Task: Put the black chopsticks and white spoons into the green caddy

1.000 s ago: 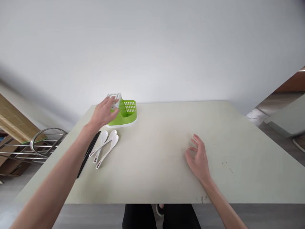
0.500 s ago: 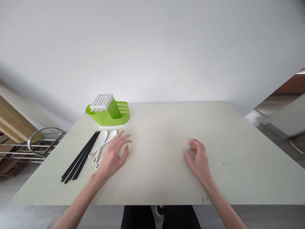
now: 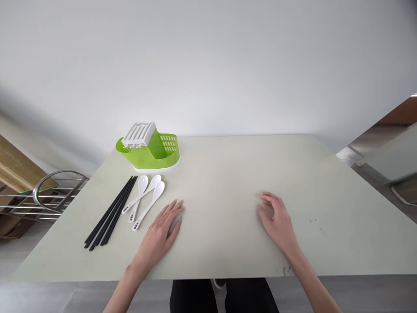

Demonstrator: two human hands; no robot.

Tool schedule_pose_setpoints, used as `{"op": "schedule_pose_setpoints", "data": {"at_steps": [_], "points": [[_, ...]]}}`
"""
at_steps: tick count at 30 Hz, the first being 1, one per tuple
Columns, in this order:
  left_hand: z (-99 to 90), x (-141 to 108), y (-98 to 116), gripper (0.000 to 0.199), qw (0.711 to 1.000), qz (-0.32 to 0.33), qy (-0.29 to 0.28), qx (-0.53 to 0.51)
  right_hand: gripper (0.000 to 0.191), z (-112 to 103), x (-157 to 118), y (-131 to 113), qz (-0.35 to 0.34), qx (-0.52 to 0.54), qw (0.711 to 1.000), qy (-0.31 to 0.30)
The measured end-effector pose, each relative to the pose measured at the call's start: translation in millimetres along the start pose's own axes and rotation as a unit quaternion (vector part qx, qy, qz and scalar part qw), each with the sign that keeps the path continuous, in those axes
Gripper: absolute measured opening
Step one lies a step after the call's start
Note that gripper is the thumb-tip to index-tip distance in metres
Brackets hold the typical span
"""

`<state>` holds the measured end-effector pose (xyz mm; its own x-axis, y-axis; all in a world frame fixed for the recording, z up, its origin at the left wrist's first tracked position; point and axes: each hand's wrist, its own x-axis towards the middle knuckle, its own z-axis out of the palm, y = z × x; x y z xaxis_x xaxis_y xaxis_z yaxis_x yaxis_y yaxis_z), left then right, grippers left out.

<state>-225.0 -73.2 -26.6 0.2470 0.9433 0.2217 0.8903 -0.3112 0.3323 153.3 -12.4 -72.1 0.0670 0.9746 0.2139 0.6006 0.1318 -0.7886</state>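
Note:
My left hand lies palm down on the pale table, fingers stretched out, holding nothing. Just beyond it, to its left, are three white spoons with marked handle ends: a left spoon, a middle one lying across it and a right spoon. Several black chopsticks lie side by side left of the spoons. Behind them stands a green utensil caddy with a white slotted top and a white base. My right hand rests on the table's right half, fingers loosely curved and apart, with nothing in it.
The table meets a white wall at its back edge. A metal rack stands past the left edge, with a wooden board near it. White furniture is beyond the right edge.
My left hand has moved nearer to me and come down flat, uncovering the right spoon. My right hand has barely moved. The view has shifted slightly.

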Motion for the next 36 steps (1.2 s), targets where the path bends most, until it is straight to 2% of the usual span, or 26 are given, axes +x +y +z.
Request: {"op": "schedule_pose_setpoints", "data": {"at_steps": [4, 11, 20, 36], "points": [[0.0, 3, 3, 0.037, 1.000, -0.022, 0.015, -0.014, 0.030, -1, -12, -7, -0.002, -0.022, 0.999, -0.032], [2.1, 7, 0, 0.040, 0.997, -0.061, 0.030, -0.025, 0.028, -3, -13, -12, 0.015, -0.004, 1.000, -0.017], [3.2, 9, -2, 0.038, 0.996, -0.066, 0.032, -0.047, 0.022, -1, -15, -9, -0.016, -0.013, 1.000, -0.021], [3.3, 8, -3, 0.037, 0.996, -0.060, 0.038, -0.051, 0.035, -4, -17, -16, -0.007, 0.014, 1.000, -0.027]]}}
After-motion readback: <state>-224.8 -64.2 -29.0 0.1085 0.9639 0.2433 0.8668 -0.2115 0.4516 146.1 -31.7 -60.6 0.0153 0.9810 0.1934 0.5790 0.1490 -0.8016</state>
